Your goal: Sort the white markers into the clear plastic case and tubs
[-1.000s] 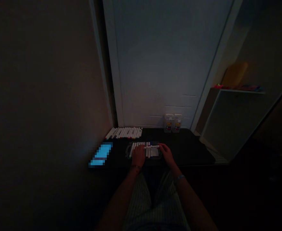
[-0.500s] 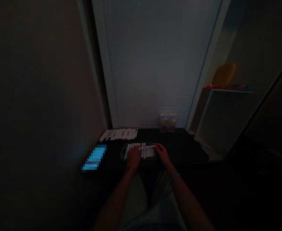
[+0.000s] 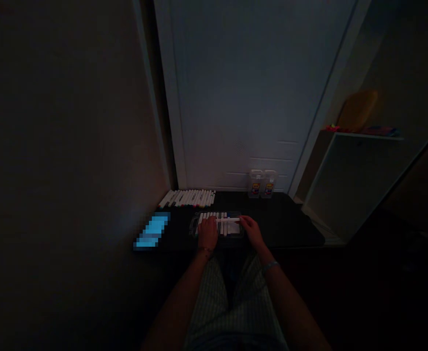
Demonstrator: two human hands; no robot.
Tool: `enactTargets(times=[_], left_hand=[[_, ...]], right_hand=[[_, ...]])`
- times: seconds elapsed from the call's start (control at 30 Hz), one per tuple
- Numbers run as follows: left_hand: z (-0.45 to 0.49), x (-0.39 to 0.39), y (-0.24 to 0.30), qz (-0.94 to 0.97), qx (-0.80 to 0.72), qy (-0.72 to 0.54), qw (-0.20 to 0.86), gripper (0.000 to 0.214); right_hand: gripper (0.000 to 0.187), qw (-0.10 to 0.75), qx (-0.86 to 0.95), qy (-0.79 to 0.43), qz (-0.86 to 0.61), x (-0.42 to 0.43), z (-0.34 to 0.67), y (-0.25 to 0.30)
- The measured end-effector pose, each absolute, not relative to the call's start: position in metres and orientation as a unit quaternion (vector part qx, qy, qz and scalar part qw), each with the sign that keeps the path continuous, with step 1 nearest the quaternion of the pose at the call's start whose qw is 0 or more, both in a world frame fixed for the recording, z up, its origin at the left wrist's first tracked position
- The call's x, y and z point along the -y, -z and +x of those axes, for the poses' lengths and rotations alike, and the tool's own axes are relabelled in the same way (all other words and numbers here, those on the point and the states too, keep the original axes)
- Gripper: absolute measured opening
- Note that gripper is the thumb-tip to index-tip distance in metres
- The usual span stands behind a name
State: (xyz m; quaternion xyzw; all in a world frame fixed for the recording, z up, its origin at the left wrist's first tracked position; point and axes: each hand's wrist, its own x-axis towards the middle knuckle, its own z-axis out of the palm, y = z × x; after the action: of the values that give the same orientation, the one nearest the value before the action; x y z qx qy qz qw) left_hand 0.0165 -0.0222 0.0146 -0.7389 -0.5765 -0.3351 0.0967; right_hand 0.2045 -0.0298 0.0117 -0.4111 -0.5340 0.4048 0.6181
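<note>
A white marker (image 3: 228,220) lies crosswise between my two hands, above a clear plastic case (image 3: 193,227). My right hand (image 3: 251,230) pinches its right end. My left hand (image 3: 207,234) is closed around its left end, over the left part of the case. Several white markers (image 3: 225,228) stand side by side in the case, with a pale patch at its right side. The picture is dark, and the fingertips are hard to make out.
A row of several white markers (image 3: 188,198) lies at the back left of the black table (image 3: 283,219). Two clear containers with labels (image 3: 262,184) stand at the back by the white door (image 3: 250,87). A pixelated blue bright shape (image 3: 151,231) is at the left. A cabinet (image 3: 349,170) stands right.
The view has shifted, so everything sits slightly further right and higher. The marker between my hands is now closer to level; both hands stay on it.
</note>
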Motion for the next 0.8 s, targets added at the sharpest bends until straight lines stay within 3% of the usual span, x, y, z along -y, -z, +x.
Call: enactTargets(times=[0.8], left_hand=[[0.0186, 0.0223, -0.0183, -0.749, 0.579, 0.302, 0.115, 0.027]], right_hand=[[0.036, 0.620, 0.538, -0.385, -0.423, 0.0323, 0.2045, -0.0147]])
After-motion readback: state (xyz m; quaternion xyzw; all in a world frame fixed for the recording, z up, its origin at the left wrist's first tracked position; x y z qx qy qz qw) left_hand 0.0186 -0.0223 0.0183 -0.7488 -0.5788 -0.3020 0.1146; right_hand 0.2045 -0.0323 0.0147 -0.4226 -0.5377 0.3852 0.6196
